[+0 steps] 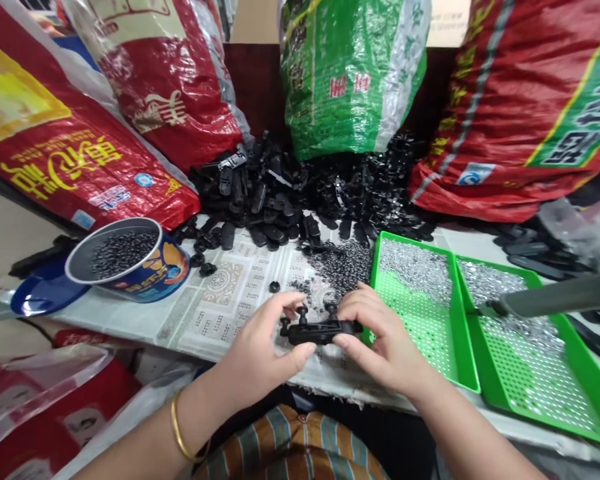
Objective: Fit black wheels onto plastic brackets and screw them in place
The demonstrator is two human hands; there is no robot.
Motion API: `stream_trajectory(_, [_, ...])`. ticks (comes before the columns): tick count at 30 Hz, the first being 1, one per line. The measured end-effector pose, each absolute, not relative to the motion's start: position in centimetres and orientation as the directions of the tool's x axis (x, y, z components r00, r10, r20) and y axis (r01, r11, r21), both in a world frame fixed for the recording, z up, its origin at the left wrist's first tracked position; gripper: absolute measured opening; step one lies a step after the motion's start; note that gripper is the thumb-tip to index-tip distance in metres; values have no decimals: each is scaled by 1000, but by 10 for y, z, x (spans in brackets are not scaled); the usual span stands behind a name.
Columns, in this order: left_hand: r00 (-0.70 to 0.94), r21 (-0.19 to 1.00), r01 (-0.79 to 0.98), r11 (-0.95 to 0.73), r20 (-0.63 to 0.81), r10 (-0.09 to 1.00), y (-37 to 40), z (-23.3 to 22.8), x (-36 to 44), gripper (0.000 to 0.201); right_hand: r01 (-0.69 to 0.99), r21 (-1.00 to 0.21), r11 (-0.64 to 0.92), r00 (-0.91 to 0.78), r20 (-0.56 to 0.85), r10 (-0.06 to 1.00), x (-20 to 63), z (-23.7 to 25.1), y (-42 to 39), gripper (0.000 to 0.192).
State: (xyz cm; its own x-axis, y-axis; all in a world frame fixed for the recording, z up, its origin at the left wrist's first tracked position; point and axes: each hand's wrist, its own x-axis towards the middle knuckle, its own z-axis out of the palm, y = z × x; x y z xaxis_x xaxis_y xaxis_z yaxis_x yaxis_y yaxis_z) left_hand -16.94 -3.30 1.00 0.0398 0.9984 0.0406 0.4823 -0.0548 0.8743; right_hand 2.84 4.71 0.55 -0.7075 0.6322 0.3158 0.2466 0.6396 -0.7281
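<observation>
Matt black plastic clip; glossy woven-plastic sacks; smooth green plastic trays of shiny metal bits; printed paper covering the desk; glossy printed can.

Black plastic piece held level between two hands

An elongated, flat black plastic part is held horizontally just above the near edge of the counter, gripped at its left end by the left hand and at its right end by the right hand. Small round black knobs are seen standing upright along its top side, pinched by fingers.
</observation>
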Motion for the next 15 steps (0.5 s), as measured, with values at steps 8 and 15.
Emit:
stream_trajectory(8, [309,727,676,-121,-130,942,-14,28,-150,9,303,-657,690,-790,232,567,38,18,41,15])
stream_trajectory(15, [154,911,150,384,-405,901,-10,8,-120,17,613,-560,557,170,782,600,114,19,37,50])
